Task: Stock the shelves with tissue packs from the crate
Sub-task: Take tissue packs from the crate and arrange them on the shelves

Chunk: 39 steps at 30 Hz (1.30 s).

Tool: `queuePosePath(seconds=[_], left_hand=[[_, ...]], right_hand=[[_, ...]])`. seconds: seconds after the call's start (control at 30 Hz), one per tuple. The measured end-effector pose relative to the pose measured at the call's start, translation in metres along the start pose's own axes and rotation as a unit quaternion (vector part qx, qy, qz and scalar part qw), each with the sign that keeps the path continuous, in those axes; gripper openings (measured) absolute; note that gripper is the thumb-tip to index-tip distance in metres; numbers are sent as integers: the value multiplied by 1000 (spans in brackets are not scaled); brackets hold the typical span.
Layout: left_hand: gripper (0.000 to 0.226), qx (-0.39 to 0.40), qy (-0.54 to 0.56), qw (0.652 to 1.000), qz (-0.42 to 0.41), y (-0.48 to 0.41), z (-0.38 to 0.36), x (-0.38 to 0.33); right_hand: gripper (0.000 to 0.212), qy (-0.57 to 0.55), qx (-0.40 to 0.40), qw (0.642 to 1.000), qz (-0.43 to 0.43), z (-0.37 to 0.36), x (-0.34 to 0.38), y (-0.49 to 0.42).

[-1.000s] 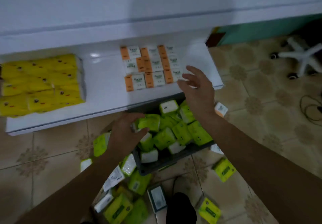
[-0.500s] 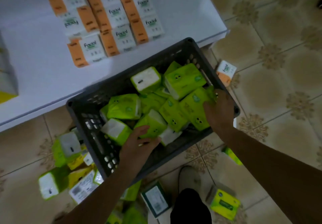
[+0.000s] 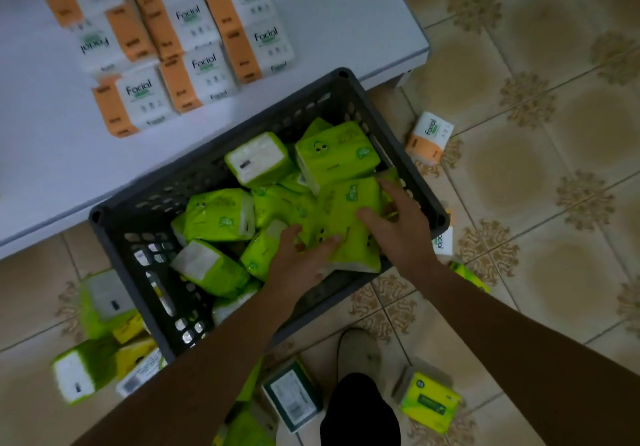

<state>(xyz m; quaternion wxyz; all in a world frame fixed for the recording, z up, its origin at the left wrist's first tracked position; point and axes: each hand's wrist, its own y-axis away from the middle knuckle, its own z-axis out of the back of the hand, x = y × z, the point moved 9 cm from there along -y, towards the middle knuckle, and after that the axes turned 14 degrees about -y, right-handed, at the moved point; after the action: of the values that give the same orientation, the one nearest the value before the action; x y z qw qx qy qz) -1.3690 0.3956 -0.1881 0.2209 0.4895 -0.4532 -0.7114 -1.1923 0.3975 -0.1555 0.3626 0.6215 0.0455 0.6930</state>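
Green tissue pack sits on top of the heap in the right half of the crate, its long axis running from the near rim toward the shelf. Right hand grips it from the right side, thumb on top, fingers wrapped over the far-right edge. Left hand meets it at the near-left corner, fingers laid fairly flat on the wrapper, pressing rather than curling round as far as the blur allows. So the pack is bracketed between both hands, the right one having the real hold. Shelf lies beyond and to the left, orange packs lined up there; I'd call for a lift up and forward-left.
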Motion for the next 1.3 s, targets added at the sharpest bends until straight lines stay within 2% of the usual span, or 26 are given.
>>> queuePosePath(seconds=[0.1, 0.2, 0.27, 0.4, 0.47, 0.5, 0.57, 0.63, 0.73, 0.87, 0.93, 1.03, 1.17, 1.3], left_hand=[[53, 29, 28, 999, -5, 17, 15, -12], [47, -12, 6, 998, -65, 37, 52, -40], [34, -47, -36, 993, -101, 54, 81, -64], [19, -26, -87, 987, -134, 101, 130, -104], [17, -11, -104, 981, -160, 128, 156, -121], [17, -12, -109, 978, -179, 142, 170, -130], [43, -28, -104, 969, -223, 172, 199, -148], [65, -52, -105, 958, -263, 202, 228, -165], [76, -97, -84, 934, -334, 247, 268, -187], [96, -137, -20, 906, -400, 295, 305, -199], [94, -160, -36, 885, -436, 321, 323, -203], [70, -189, -30, 866, -463, 351, 363, -206], [51, -239, 60, 855, -456, 375, 432, -204], [49, -322, 140, 828, -437, 381, 496, -194]], right_hand=[[53, -24, 15, 999, 35, -8, 32, 17], [47, -66, 33, 996, 46, -23, 67, 31], [41, -82, 36, 994, 67, -35, 93, 43], [58, -136, 44, 986, 90, -66, 156, 68], [50, -175, 58, 977, 105, -83, 198, 81], [40, -178, 77, 974, 120, -94, 221, 89], [32, -144, 117, 968, 171, -115, 269, 108], [38, -91, 155, 956, 230, -134, 317, 132], [40, -32, 193, 933, 303, -156, 376, 170], [39, -8, 234, 905, 355, -180, 429, 214], [36, 1, 259, 891, 373, -196, 451, 234], [33, 17, 279, 877, 391, -231, 477, 255], [53, 8, 254, 861, 440, -278, 501, 280], [80, -11, 270, 873, 407, -324, 485, 291]])
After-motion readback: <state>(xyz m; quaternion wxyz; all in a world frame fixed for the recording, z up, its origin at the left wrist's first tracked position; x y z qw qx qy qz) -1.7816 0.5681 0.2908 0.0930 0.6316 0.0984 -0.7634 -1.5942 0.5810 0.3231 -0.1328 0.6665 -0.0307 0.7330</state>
